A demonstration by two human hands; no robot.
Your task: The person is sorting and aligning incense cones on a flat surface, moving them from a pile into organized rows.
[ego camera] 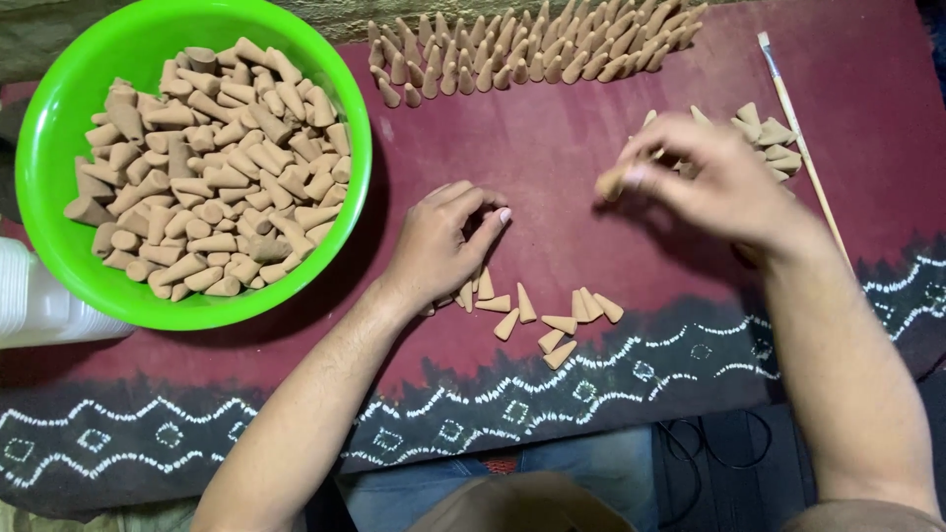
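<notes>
Knees [493,493] in blue cloth show at the bottom edge, closest to the lens, with black cables [729,443] beside them. Beyond lies the maroon cloth [552,167] with its dark, white-patterned border, covering the work surface. On its left sits the green bowl [44,197], heaped with tan cones [207,167] lying every way. A white container [39,305] touches the bowl's lower left rim. Along the far edge, cones stand upright in packed rows [532,44].

The left hand [443,241] rests palm down on the cloth, fingers curled together over a few cones; whether it grips any, I cannot tell. Just right of it and below, a small scatter of loose cones [537,315] lies on its sides. The right hand [714,182], blurred, hovers above the cloth and pinches one cone [611,184] between thumb and fingertips. Behind that hand is another small heap [774,138] of cones. A thin brush [803,148] lies to the right, well apart from the bowl.
</notes>
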